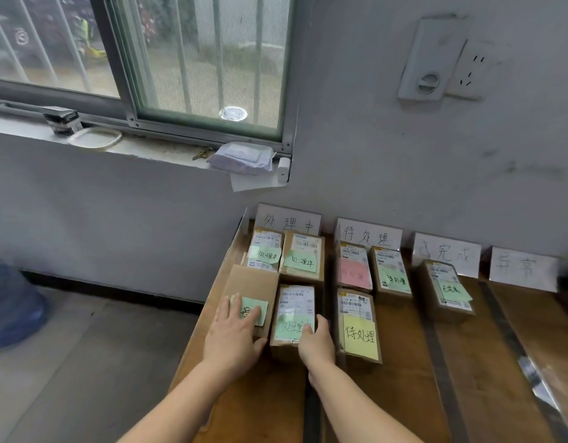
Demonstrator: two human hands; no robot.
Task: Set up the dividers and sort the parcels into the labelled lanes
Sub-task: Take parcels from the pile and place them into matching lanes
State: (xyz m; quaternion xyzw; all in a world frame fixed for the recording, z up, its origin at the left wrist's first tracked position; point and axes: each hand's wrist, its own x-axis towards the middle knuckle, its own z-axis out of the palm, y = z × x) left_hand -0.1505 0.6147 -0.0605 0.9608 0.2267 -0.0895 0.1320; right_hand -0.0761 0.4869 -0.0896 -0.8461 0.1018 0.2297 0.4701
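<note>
We square up the two near parcels in the far-left lane.

Our left hand (234, 330) lies flat on the brown parcel (255, 289), fingers straight and apart over its green note, pressing it down so that it slides without tipping. Our right hand (316, 342) grips the near right corner of the white-labelled parcel (295, 302), thumb on top and fingers down its side. We judge that this hold keeps the box left of the dark divider strip (312, 410). Both parcels sit on the table (400, 394), just beside each other and near of two more green-noted boxes. At the far end stands the lane card (289, 220), whose writing appears to match their notes, so this lane looks nearly sorted.
</note>
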